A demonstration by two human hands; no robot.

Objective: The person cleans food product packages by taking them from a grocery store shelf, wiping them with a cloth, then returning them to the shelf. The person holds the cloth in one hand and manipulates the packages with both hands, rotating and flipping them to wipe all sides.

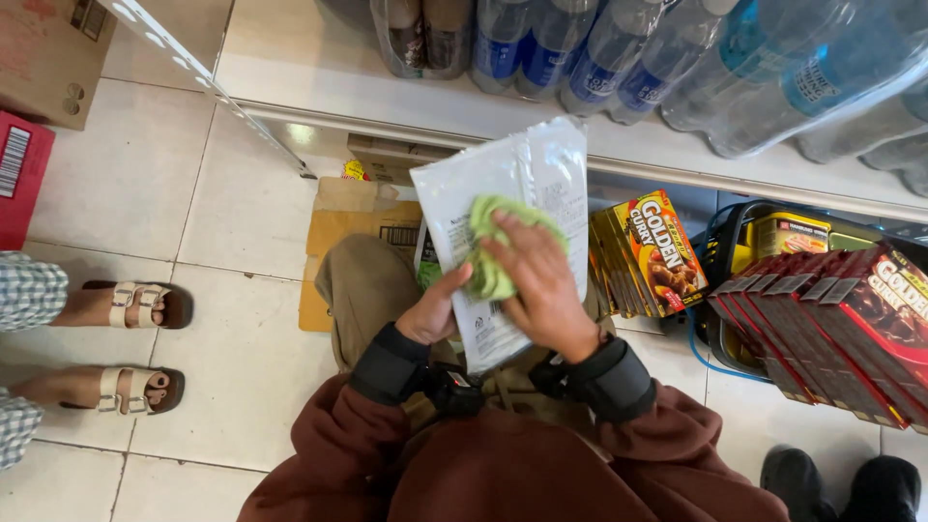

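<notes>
Now, green cloth (495,253) under right hand (541,285), on pouch (503,184)

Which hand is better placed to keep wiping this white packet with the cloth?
The right hand: it already presses the green cloth against the white packet. The left hand grips the packet's lower left edge, steadying it, so it looks better left as the support.

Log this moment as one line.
left hand: holds silver packet | right hand: presses green cloth on packet | nearby: boxes
</notes>
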